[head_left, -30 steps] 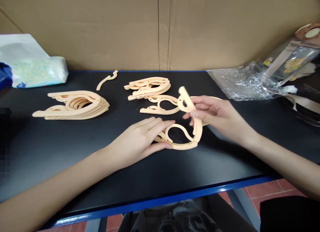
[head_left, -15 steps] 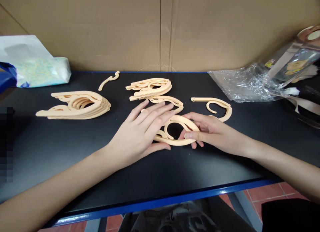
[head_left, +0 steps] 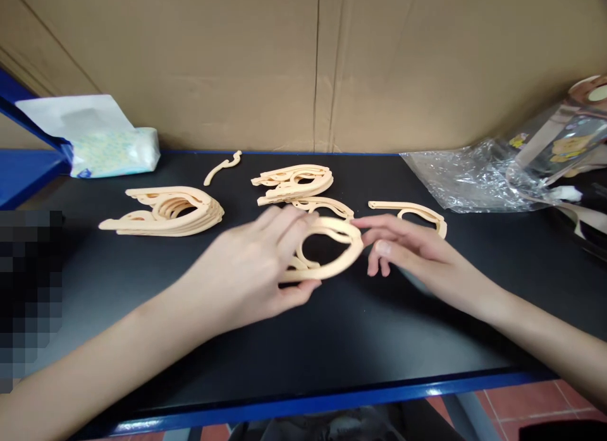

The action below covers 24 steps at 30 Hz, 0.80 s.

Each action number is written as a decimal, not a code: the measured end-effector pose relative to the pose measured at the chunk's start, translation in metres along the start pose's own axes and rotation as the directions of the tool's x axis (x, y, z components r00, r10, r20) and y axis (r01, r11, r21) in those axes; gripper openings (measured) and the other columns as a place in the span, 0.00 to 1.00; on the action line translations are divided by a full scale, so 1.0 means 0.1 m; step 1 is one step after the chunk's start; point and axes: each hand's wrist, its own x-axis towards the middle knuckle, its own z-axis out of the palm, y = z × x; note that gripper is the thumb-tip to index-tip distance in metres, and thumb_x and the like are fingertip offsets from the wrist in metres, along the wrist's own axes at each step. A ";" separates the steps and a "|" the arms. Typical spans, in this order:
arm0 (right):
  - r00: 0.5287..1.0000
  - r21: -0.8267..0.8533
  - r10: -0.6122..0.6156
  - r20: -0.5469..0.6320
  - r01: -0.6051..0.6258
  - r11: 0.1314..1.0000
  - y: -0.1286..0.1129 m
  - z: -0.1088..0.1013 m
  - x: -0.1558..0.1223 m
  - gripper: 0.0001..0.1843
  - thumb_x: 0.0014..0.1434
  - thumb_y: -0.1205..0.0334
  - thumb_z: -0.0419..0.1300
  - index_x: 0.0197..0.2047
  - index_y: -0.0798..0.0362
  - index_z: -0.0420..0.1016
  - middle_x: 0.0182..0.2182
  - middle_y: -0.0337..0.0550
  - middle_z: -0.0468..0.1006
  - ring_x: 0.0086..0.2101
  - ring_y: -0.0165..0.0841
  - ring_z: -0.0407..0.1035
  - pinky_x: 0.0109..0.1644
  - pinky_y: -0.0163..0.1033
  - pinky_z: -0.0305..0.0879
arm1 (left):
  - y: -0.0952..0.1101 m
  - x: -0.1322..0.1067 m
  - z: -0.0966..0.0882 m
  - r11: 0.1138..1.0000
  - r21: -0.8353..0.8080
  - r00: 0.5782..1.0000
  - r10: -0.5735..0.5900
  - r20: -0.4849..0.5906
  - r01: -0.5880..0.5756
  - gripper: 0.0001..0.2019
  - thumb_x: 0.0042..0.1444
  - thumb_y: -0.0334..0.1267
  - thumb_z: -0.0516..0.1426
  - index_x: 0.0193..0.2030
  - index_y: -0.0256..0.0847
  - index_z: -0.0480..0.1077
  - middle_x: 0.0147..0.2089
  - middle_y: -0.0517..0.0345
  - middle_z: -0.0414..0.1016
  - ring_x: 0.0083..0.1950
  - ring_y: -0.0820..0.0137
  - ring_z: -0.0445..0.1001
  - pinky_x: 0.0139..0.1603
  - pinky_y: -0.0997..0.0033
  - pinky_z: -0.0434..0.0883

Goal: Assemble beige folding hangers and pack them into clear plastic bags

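Observation:
My left hand (head_left: 265, 257) is closed around a cream plastic folding hanger (head_left: 332, 273), held above the tabletop with its rounded end toward the right. The hanger's left end is hidden under my fingers. My right hand (head_left: 403, 248) is open at that rounded end, fingers apart, its fingertips very near or just touching it; I cannot tell which. Behind my left hand lie several more folded hangers (head_left: 303, 181), partly overlapping. A partly unfolded hanger (head_left: 417, 210) rests behind my right hand, which covers part of it.
A stack of folded hangers (head_left: 171, 229) lies at the left. Behind it is a loose curved piece (head_left: 220, 167). A tissue pack (head_left: 114, 153) stands at the back left, and a crinkled clear plastic bag (head_left: 455, 178) and a clear bottle (head_left: 564, 128) at the back right. Cardboard (head_left: 227, 68) lines the back.
My right hand has let go of the hanger's rounded end and its fingers have spread. My left hand has closed on the hanger and tilted it up. The view has shifted slightly.

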 end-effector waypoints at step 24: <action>0.981 -0.373 -0.141 0.136 0.183 0.910 0.02 -0.06 -0.01 0.11 0.68 0.56 0.56 0.47 0.51 0.75 0.38 0.38 0.78 0.34 0.26 0.71 0.37 0.32 0.66 | -1.10 0.96 0.04 0.910 -0.070 0.731 -0.281 0.622 0.409 0.50 0.44 0.62 0.60 0.72 0.46 0.50 0.67 0.49 0.65 0.63 0.50 0.67 0.58 0.62 0.65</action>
